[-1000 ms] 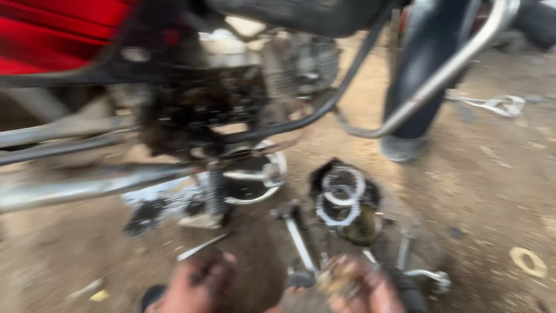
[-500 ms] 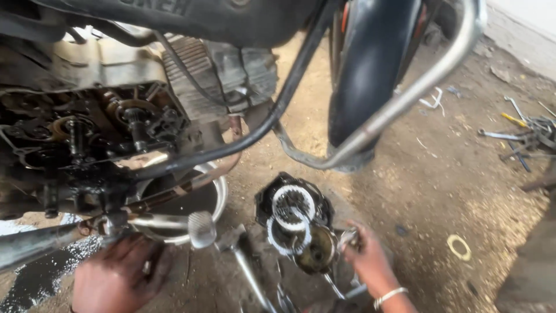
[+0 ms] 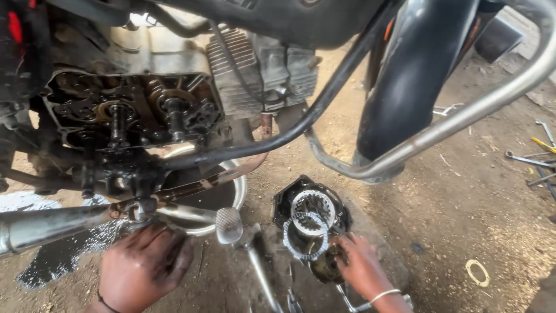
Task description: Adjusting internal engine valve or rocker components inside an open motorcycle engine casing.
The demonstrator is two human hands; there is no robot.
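My right hand [image 3: 362, 269] reaches into a black engine cover [image 3: 284, 200] lying on the dirt, fingertips closed on a dark round part [image 3: 324, 266] beside two toothed clutch rings [image 3: 306, 235]. My left hand [image 3: 145, 266], oily, rests low by the ground, just under the exhaust pipe [image 3: 52, 223] and in front of a metal bowl [image 3: 234, 185]; its fingers are mostly hidden. Above both hands the motorcycle engine [image 3: 139, 110] stands open with bare gears and shafts showing.
A knurled lever end [image 3: 229, 225] sticks out between my hands. The front wheel and mudguard [image 3: 405, 81] and a steel crash bar [image 3: 463, 119] stand to the right. Spanners [image 3: 530, 159] lie at far right, a yellowish ring gasket [image 3: 478, 272] on the dirt, and spilled oil [image 3: 58, 261] at left.
The view has swung up and right and sharpened, bringing the open engine into sight. My right hand has moved up to the cover with the rings; my left hand stays low under the pipe.
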